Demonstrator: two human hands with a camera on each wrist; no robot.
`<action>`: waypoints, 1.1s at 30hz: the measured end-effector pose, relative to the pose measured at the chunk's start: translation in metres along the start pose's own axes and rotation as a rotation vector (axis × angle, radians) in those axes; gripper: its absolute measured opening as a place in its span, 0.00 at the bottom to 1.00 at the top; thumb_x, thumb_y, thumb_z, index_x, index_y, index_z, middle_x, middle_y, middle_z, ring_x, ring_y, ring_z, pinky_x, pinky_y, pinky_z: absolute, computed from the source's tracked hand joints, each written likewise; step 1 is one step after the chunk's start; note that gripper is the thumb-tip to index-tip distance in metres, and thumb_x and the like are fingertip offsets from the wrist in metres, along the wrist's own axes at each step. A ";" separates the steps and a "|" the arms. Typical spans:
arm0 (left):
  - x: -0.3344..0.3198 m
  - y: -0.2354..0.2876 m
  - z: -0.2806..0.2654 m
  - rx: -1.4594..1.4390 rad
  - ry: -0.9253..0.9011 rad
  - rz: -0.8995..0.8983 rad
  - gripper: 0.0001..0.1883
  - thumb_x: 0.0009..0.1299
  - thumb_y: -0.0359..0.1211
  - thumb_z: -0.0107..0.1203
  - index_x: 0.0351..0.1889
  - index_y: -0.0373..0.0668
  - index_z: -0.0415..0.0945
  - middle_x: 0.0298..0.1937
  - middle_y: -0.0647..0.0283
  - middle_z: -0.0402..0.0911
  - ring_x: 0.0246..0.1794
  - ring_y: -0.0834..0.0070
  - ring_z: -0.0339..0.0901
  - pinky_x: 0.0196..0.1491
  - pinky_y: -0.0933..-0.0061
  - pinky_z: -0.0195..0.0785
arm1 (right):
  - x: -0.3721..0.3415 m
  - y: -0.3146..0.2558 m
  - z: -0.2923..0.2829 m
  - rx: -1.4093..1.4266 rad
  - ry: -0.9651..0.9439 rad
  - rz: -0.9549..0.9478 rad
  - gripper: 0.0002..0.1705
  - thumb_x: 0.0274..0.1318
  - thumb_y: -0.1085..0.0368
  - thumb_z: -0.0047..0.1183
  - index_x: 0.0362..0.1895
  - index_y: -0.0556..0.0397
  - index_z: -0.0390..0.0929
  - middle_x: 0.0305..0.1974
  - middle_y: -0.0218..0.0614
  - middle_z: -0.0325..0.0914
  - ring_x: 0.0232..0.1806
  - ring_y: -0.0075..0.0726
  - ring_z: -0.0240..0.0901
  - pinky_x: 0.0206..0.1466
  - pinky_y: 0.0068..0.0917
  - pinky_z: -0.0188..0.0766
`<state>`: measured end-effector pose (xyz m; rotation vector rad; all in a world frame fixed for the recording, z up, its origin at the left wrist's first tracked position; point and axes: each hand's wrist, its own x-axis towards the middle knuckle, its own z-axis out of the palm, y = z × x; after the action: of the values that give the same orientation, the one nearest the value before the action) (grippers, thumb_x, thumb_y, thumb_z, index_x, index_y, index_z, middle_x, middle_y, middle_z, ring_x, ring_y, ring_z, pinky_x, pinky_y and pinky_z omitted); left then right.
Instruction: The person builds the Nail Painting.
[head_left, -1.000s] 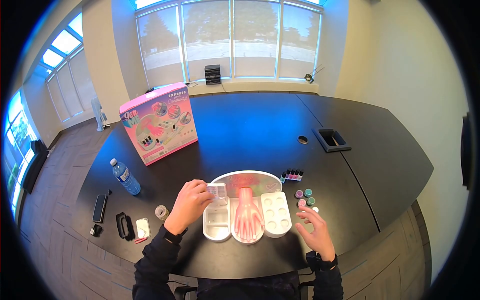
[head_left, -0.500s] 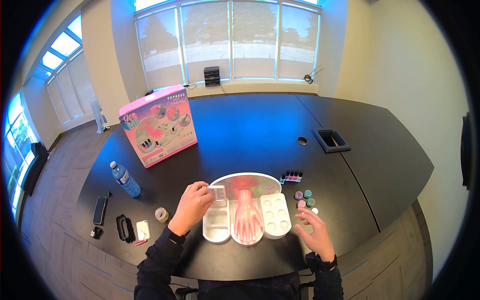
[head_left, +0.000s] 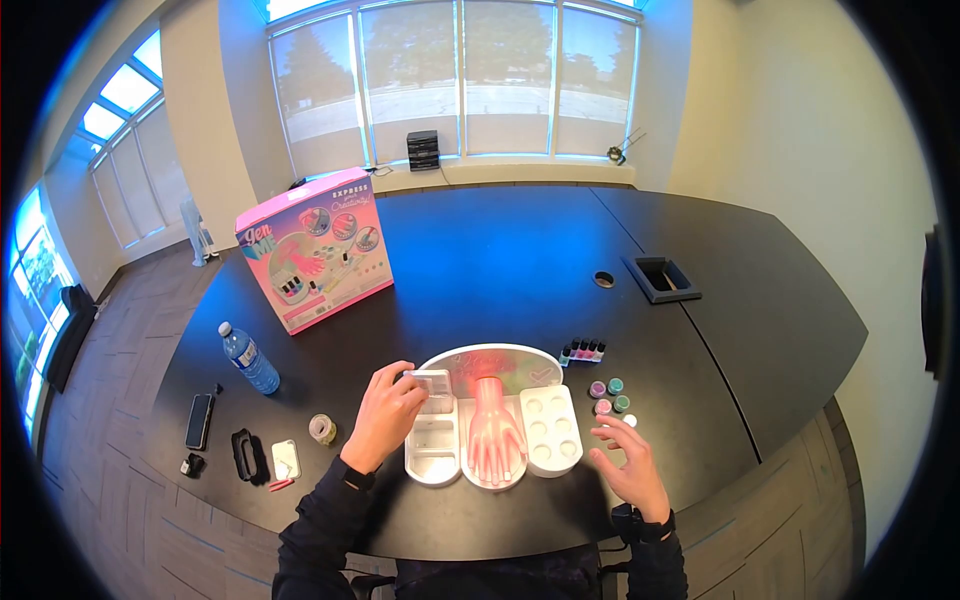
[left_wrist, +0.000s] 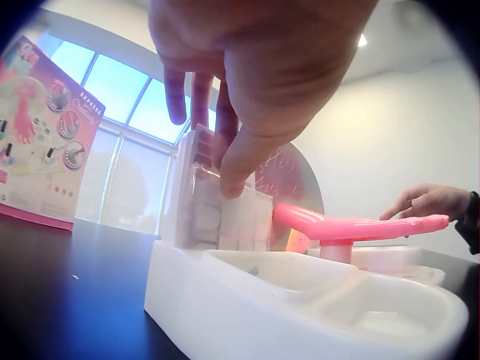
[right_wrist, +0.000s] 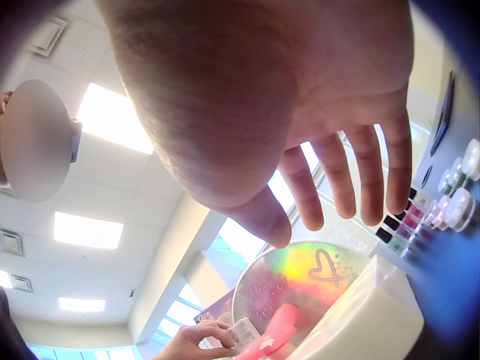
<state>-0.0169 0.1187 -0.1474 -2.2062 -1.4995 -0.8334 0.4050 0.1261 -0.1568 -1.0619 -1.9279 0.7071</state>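
My left hand [head_left: 385, 413] pinches a clear plastic case [left_wrist: 225, 210] with rows of nail-shaped pockets. The case stands upright at the back of the white tray [left_wrist: 225, 304] on the left side of the nail station. A pink model hand [head_left: 492, 440] lies palm down in the middle of the station, in front of a shiny rounded backboard [head_left: 520, 368]. On its right side sits a white block [head_left: 551, 430] with several round wells. My right hand [head_left: 632, 470] hovers to the right of that block, fingers loosely bent and holding nothing, close to small glitter jars [head_left: 602, 407].
Several nail polish bottles [head_left: 583, 351] stand behind the jars. To the left are a small jar [head_left: 322, 430], a white case [head_left: 286, 459], a black strap [head_left: 246, 455], a phone [head_left: 199, 420] and a water bottle [head_left: 249, 358]. A pink box [head_left: 316, 252] stands farther back.
The left hand and the clear case have shifted slightly down and back at the left side of the station. The right hand has stayed in place.
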 end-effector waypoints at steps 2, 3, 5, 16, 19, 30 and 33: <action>0.001 0.002 -0.006 0.000 0.009 -0.010 0.05 0.63 0.27 0.71 0.36 0.43 0.88 0.45 0.65 0.87 0.65 0.57 0.80 0.67 0.52 0.73 | 0.000 0.002 0.001 0.001 0.001 -0.002 0.18 0.66 0.67 0.69 0.58 0.58 0.87 0.70 0.46 0.82 0.62 0.49 0.84 0.59 0.39 0.82; 0.001 0.003 -0.009 -0.002 0.018 -0.019 0.05 0.63 0.27 0.71 0.35 0.43 0.88 0.44 0.65 0.87 0.65 0.57 0.80 0.66 0.52 0.73 | 0.000 0.003 0.001 0.002 -0.001 0.003 0.19 0.66 0.67 0.69 0.59 0.58 0.87 0.70 0.46 0.82 0.62 0.49 0.84 0.59 0.39 0.82; -0.002 0.002 -0.011 -0.017 0.032 -0.038 0.05 0.62 0.27 0.72 0.35 0.42 0.88 0.42 0.65 0.86 0.64 0.57 0.80 0.66 0.53 0.74 | 0.000 0.002 0.001 0.003 -0.005 0.008 0.19 0.66 0.67 0.69 0.59 0.58 0.87 0.70 0.46 0.82 0.62 0.49 0.84 0.59 0.39 0.82; -0.035 -0.016 -0.032 -0.047 0.048 -0.244 0.08 0.62 0.30 0.76 0.34 0.42 0.87 0.39 0.63 0.84 0.53 0.58 0.80 0.58 0.55 0.73 | 0.002 0.000 0.003 0.003 -0.005 0.007 0.19 0.66 0.68 0.69 0.59 0.58 0.87 0.69 0.46 0.82 0.62 0.48 0.84 0.59 0.39 0.82; -0.050 -0.024 -0.036 -0.036 0.013 -0.341 0.08 0.62 0.30 0.77 0.34 0.42 0.87 0.39 0.64 0.84 0.52 0.59 0.80 0.57 0.57 0.73 | 0.002 -0.001 0.003 -0.003 -0.008 0.010 0.19 0.66 0.68 0.69 0.59 0.57 0.87 0.69 0.46 0.82 0.62 0.48 0.84 0.59 0.39 0.82; -0.114 -0.052 -0.046 0.119 -0.043 -0.557 0.15 0.57 0.30 0.80 0.39 0.41 0.87 0.41 0.60 0.83 0.50 0.55 0.79 0.54 0.54 0.76 | 0.002 0.000 0.003 -0.004 -0.011 0.001 0.19 0.66 0.67 0.70 0.59 0.57 0.87 0.70 0.46 0.82 0.63 0.48 0.84 0.60 0.39 0.82; -0.122 -0.053 -0.050 0.146 -0.054 -0.602 0.15 0.56 0.29 0.80 0.39 0.42 0.86 0.41 0.60 0.83 0.49 0.54 0.79 0.54 0.54 0.76 | 0.001 -0.001 0.004 0.009 -0.016 0.021 0.19 0.66 0.67 0.69 0.59 0.57 0.87 0.70 0.46 0.82 0.63 0.48 0.84 0.60 0.39 0.82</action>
<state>-0.1124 0.0220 -0.1897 -1.6932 -2.2199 -0.7955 0.4004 0.1261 -0.1576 -1.0750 -1.9282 0.7370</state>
